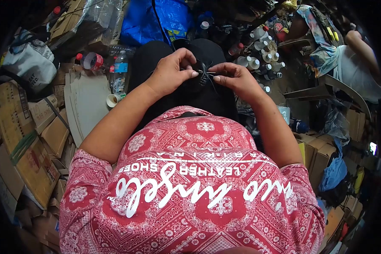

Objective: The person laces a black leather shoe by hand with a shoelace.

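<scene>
Above my lap, my left hand [175,71] pinches the left side of a small dark item [202,77] that has a row of ridges or stitches and loose black strands. My right hand [235,78] faces it from the right, thumb and forefinger pressed together on a thin pale sliver, perhaps a needle, which points toward the dark item. The item lies between the two hands over black trousers [154,55], and its exact shape is hard to make out against them.
A blue bag [139,23] lies beyond my knees. Plastic bottles [253,63] crowd the right side, and a labelled bottle [119,72] stands left. Flattened cardboard [23,144] fills the far left. Another person [360,63] is at the upper right.
</scene>
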The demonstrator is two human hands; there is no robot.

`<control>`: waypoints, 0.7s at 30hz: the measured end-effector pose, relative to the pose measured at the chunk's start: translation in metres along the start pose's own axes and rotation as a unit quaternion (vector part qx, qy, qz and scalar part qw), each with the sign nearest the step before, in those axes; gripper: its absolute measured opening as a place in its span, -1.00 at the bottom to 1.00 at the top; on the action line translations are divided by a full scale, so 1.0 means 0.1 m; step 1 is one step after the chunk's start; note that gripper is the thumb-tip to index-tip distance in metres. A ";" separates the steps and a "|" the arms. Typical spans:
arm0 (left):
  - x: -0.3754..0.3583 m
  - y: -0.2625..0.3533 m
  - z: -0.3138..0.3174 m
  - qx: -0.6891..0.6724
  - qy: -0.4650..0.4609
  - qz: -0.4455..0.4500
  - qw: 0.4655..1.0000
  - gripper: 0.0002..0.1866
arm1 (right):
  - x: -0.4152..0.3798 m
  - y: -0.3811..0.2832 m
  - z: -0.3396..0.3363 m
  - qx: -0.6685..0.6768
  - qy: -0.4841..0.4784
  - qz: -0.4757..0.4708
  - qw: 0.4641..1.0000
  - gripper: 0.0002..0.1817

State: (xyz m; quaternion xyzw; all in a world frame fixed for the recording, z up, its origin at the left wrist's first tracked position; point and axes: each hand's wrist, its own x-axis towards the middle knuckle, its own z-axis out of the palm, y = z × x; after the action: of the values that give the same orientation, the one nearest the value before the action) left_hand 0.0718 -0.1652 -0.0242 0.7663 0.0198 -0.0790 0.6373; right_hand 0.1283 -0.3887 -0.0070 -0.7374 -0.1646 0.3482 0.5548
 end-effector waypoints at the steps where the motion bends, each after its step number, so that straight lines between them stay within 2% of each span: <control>1: -0.01 0.03 -0.03 -0.001 0.000 0.001 1.000 -0.81 | 0.00 -0.02 -0.01 -0.001 0.001 0.000 1.000 -0.73; 3: -0.05 0.13 -0.11 0.240 -0.028 0.079 0.967 -0.83 | -0.02 -0.05 -0.01 0.013 -0.020 0.008 1.000 -0.72; 7: -0.07 0.09 -0.12 0.308 -0.028 0.121 0.943 -0.81 | -0.01 -0.07 -0.05 -0.042 -0.027 0.026 0.998 -0.69; 9: -0.06 0.13 -0.10 0.182 -0.049 0.048 0.981 -0.76 | -0.04 -0.09 -0.06 -0.011 -0.042 0.043 0.998 -0.67; 10: -0.05 0.12 -0.10 0.183 -0.050 0.048 0.981 -0.76 | -0.06 -0.10 -0.05 -0.011 -0.041 0.043 0.998 -0.67; 12: -0.02 0.06 -0.10 0.063 -0.067 0.045 0.995 -0.71 | -0.07 -0.12 -0.04 -0.016 -0.033 0.024 0.999 -0.70; 19: 0.00 0.05 -0.06 0.027 -0.073 0.015 0.997 -0.71 | -0.05 -0.06 -0.02 0.036 -0.041 0.018 0.998 -0.70; 21: 0.00 0.03 -0.03 -0.001 -0.053 -0.025 0.998 -0.75 | -0.04 -0.03 -0.01 0.023 -0.025 0.011 0.999 -0.71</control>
State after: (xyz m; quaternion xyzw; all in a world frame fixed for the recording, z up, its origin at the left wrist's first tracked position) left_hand 0.0726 -0.1634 -0.0206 0.7595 0.0053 -0.1360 0.6361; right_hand 0.1266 -0.3908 -0.0024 -0.7172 -0.1619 0.3767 0.5635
